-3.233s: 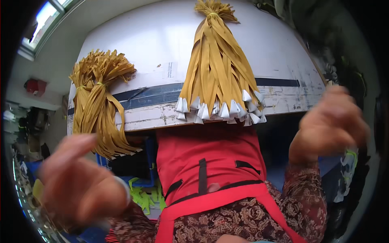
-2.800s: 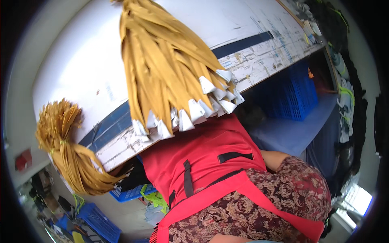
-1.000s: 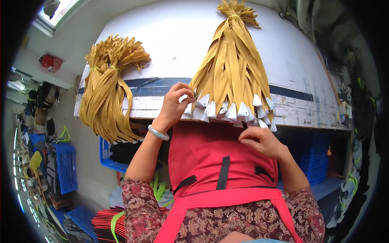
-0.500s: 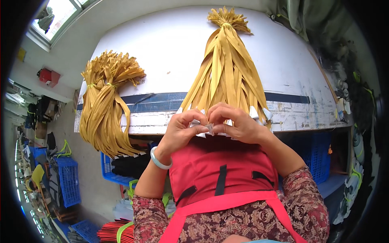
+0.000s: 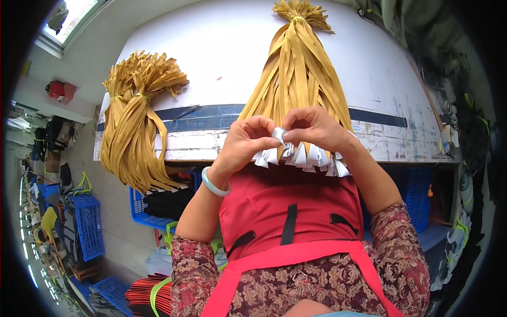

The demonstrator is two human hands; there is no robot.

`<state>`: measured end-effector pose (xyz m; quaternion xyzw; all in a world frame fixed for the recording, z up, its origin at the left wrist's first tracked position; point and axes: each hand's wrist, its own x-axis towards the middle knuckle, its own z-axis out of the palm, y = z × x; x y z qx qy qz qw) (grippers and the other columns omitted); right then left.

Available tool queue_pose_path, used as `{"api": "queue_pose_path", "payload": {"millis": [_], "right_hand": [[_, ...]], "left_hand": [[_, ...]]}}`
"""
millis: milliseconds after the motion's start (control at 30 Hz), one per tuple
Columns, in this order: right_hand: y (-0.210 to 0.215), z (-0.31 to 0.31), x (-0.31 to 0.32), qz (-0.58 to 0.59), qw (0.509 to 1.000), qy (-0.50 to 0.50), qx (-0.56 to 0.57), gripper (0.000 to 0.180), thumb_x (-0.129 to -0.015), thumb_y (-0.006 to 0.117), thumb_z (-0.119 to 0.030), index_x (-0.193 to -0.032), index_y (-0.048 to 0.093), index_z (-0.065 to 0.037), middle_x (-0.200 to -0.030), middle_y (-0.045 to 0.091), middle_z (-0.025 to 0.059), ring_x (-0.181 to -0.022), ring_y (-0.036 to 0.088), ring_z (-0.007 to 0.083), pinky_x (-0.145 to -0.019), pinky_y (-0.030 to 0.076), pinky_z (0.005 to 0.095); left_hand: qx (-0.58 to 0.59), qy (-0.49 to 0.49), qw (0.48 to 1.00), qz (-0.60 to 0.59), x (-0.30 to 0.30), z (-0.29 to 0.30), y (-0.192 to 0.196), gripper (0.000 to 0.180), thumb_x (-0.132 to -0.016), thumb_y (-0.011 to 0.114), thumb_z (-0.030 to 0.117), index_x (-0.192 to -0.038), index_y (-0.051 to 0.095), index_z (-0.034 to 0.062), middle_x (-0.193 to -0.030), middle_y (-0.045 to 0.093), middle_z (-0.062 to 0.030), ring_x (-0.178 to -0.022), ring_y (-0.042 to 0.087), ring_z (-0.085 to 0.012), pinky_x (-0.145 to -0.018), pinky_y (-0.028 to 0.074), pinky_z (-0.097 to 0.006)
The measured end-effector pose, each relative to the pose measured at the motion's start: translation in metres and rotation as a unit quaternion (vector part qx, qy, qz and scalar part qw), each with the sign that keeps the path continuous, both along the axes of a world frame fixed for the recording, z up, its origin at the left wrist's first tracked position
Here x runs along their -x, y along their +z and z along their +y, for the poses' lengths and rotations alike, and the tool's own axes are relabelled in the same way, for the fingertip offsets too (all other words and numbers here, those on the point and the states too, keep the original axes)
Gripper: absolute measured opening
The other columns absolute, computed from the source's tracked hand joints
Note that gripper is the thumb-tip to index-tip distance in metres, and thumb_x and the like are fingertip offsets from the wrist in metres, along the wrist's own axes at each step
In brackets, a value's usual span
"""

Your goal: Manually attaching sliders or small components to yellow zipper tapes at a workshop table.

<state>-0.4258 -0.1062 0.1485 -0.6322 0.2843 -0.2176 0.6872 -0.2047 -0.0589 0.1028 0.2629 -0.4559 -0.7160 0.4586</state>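
Note:
A large bundle of mustard-yellow fabric strips [image 5: 296, 58] lies fanned out on the white table, tied near its frayed far end. Shiny white tabs [image 5: 311, 157] finish the near ends and hang at the table's front edge. My left hand [image 5: 252, 138] is closed, thumb and fingers pinching a silvery white tab [image 5: 280, 135]. From the other side my right hand [image 5: 316, 128] pinches the same tab between thumb and forefinger. Whether this tab is joined to a strip is hidden by my fingers. A pale bracelet [image 5: 214, 182] circles my left wrist.
Left on the white table [image 5: 211, 63], tied yellow bundles [image 5: 134, 121] droop over the front edge. Below stand a blue crate [image 5: 141, 208] with dark cloth and another blue crate [image 5: 414, 198] at right. My red apron [image 5: 288, 211] touches the table front. A blue basket [image 5: 88, 227] stands farther left.
Both hands have risen a little away from the table edge, holding up a tab. More white strip ends show below my right hand. The whole view has shifted slightly.

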Motion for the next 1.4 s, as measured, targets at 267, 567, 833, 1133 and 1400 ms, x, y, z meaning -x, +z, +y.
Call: {"api": "queue_pose_path", "payload": {"millis": [267, 567, 833, 1133, 1400], "right_hand": [[-0.026, 0.023, -0.029, 0.142, 0.840, -0.191, 0.488, 0.011, -0.081, 0.071, -0.003, -0.085, 0.060, -0.002, -0.075, 0.059, 0.0096, -0.062, 0.061, 0.0208, -0.054, 0.048, 0.0329], [-0.035, 0.022, -0.016, 0.043, 0.931, -0.168, 0.322, 0.014, -0.086, 0.067, 0.005, -0.098, 0.067, -0.002, -0.084, 0.063, 0.0047, -0.082, 0.065, 0.0155, -0.072, 0.052, 0.0262], [-0.025, 0.036, -0.020, 0.104, 0.958, -0.184, 0.192, 0.022, -0.097, 0.062, -0.016, -0.080, 0.061, -0.002, -0.069, 0.053, -0.0030, -0.064, 0.048, 0.0049, -0.058, 0.039, 0.0214], [-0.048, 0.047, 0.024, 0.055, 0.954, -0.282, 0.080, 0.026, -0.099, 0.062, -0.024, -0.084, 0.063, -0.003, -0.068, 0.052, -0.0040, -0.062, 0.045, 0.0037, -0.056, 0.037, 0.0210], [-0.038, 0.058, -0.008, 0.151, 0.965, -0.165, 0.133, 0.024, -0.098, 0.061, -0.020, -0.087, 0.064, 0.001, -0.068, 0.056, -0.0011, -0.065, 0.051, 0.0053, -0.058, 0.042, 0.0224]], "left_hand": [[0.277, 0.328, 0.847, -0.312, 0.031, 0.012, -0.012, 0.016, -0.083, 0.061, -0.012, -0.081, 0.056, 0.0024, -0.080, 0.055, -0.0030, -0.070, 0.060, -0.0088, -0.062, 0.053, -0.023], [0.166, 0.121, 0.963, -0.172, -0.004, 0.008, -0.022, 0.023, -0.088, 0.064, -0.008, -0.110, 0.066, -0.0025, -0.103, 0.063, -0.0054, -0.077, 0.062, -0.0110, -0.069, 0.056, -0.025], [0.265, 0.205, 0.895, -0.294, 0.010, 0.018, -0.024, 0.007, -0.086, 0.067, -0.002, -0.085, 0.060, -0.0019, -0.079, 0.057, -0.0119, -0.067, 0.059, -0.0236, -0.060, 0.046, -0.032], [0.059, 0.430, 0.898, -0.072, -0.086, -0.020, -0.022, 0.013, -0.098, 0.056, 0.015, -0.091, 0.062, 0.0046, -0.081, 0.065, -0.0063, -0.080, 0.066, -0.0181, -0.077, 0.054, -0.029], [0.405, 0.085, 0.713, -0.566, -0.069, -0.004, -0.076, 0.036, -0.074, 0.053, -0.012, -0.100, 0.070, 0.0052, -0.113, 0.063, -0.0105, -0.110, 0.057, -0.0304, -0.096, 0.047, -0.037]]}}
